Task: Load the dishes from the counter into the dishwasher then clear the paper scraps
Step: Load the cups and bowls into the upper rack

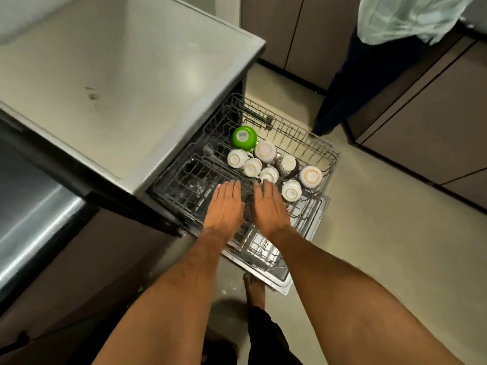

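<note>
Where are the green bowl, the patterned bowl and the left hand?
green bowl (244, 138), head view, upturned base.
patterned bowl (286, 165), head view, upturned base.
left hand (226, 206), head view, back of the hand.

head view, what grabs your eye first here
The green bowl stands out, upside down at the back of the pulled-out rack, with a cluster of white bowls inverted beside it. In front, the left hand and right hand lie flat with straight fingers over the rack's near edge. The grey counter fills the upper left.
</note>
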A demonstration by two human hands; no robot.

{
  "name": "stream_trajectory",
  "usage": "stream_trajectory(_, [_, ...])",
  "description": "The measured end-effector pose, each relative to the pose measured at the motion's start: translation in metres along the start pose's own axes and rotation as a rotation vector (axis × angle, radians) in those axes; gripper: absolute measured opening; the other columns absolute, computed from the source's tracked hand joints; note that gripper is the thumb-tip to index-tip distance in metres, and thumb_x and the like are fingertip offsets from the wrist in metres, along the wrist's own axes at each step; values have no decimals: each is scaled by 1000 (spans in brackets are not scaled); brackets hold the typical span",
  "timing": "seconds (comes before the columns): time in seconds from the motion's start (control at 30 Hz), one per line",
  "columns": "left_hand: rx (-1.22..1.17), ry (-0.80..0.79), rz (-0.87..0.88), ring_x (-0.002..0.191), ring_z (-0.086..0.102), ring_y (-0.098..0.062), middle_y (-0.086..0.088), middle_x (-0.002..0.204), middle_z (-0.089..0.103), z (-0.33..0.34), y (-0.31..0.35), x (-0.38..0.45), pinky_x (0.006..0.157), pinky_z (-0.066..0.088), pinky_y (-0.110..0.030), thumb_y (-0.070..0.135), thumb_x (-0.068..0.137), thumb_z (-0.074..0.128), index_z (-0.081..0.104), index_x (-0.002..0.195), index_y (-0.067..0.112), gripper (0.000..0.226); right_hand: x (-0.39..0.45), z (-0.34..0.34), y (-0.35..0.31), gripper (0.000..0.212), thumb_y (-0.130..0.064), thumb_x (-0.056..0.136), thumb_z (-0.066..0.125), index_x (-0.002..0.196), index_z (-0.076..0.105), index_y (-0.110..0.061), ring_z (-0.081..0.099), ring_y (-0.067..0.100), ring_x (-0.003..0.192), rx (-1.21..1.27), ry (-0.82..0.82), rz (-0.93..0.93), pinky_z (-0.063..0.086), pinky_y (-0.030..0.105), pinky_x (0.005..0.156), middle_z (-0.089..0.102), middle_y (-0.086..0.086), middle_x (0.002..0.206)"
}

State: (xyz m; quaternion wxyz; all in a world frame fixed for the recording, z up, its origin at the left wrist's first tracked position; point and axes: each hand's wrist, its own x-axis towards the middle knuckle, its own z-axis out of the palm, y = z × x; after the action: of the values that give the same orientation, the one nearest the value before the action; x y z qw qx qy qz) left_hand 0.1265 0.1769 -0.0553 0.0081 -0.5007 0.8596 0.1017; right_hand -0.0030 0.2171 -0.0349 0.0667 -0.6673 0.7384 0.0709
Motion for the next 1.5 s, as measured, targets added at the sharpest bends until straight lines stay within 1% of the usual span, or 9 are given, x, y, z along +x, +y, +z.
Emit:
stream_trajectory(0.2, [103,154,-41,150,24,-31,-18,161,28,-87,-59,-36,125,15,-45,38,105,36,21,156,2,64,4,-71,-64,94,-26,93,68,160,6,-2,18,40,152,-35,105,-83,20,49,125,19,28,163])
stream_trajectory(0.37, [144,263,-124,146,31,-30,-17,156,36,-152,-119,-70,124,20,-45,39,105,34,25,154,3,61,9,-128,-129,78,-22,103,52,160,2,-4,10,40,154,57,216,-168,14,49,126,12,28,165])
stream_trajectory(0.43, [162,289,-167,146,32,-30,-17,155,37,-173,-145,-87,124,21,-45,39,105,34,26,153,2,61,12,-144,-156,65,-29,107,40,160,11,-4,16,42,152,90,283,-214,18,51,125,19,30,162])
stream_trajectory(0.5, [176,336,-231,144,34,-30,-16,153,40,-194,-176,-107,124,22,-44,39,104,38,28,152,1,62,16,-157,-189,61,-37,109,34,158,21,-5,25,42,149,81,326,-268,23,52,123,30,30,158])
stream_trajectory(0.77, [137,505,-498,140,41,-32,-18,146,48,-242,-287,-187,121,26,-45,34,100,49,38,147,-1,59,25,-197,-319,58,-39,104,48,150,39,-5,43,42,135,88,469,-511,39,50,114,45,26,145])
stream_trajectory(1.03, [139,544,-745,142,39,-31,-19,149,46,-253,-388,-250,121,27,-46,35,103,43,36,149,0,58,50,-206,-453,62,-42,105,44,154,34,-6,42,40,139,89,457,-728,38,50,116,43,27,150])
stream_trajectory(1.2, [136,562,-873,137,44,-33,-21,144,49,-256,-458,-263,119,31,-45,36,99,52,39,147,-1,62,81,-210,-533,63,-40,105,47,155,31,-6,36,39,143,103,432,-847,32,48,121,39,26,152])
stream_trajectory(1.3, [115,569,-950,135,45,-32,-20,143,50,-255,-501,-262,119,31,-45,36,98,53,40,146,0,61,104,-212,-580,63,-41,105,46,154,32,-4,37,38,142,111,419,-891,33,48,120,40,26,151])
stream_trajectory(1.5, [64,595,-1029,129,51,-35,-22,137,55,-261,-568,-248,115,36,-46,30,97,58,45,142,-3,57,150,-223,-657,69,-34,100,59,153,32,2,42,34,134,195,318,-984,38,43,115,42,23,146])
